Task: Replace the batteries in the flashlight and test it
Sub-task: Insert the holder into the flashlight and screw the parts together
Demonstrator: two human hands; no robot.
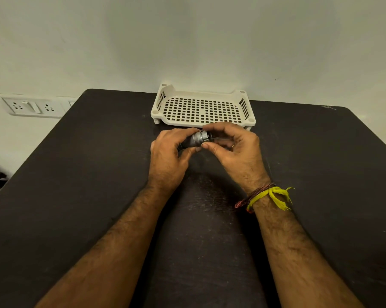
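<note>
Currently left hand (168, 156) grips flashlight (195, 140) body; right hand (233, 147) pinches its end above tabletop (76, 174); I judge loose parts could roll away if that pinch slips.

I see the flashlight (196, 140): small, silver-grey, ribbed barrel, lying roughly level, its chrome end pointing right, above the desk (76, 174).

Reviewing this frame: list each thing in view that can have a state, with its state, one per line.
flashlight: held above the table, no beam visible.
left hand: grips the flashlight body.
right hand: fingers curled at the flashlight's silver end.
white tray: upright on the table, nothing visible in it.
wall switch: position too small to tell.
table: dark, scuffed.
</note>
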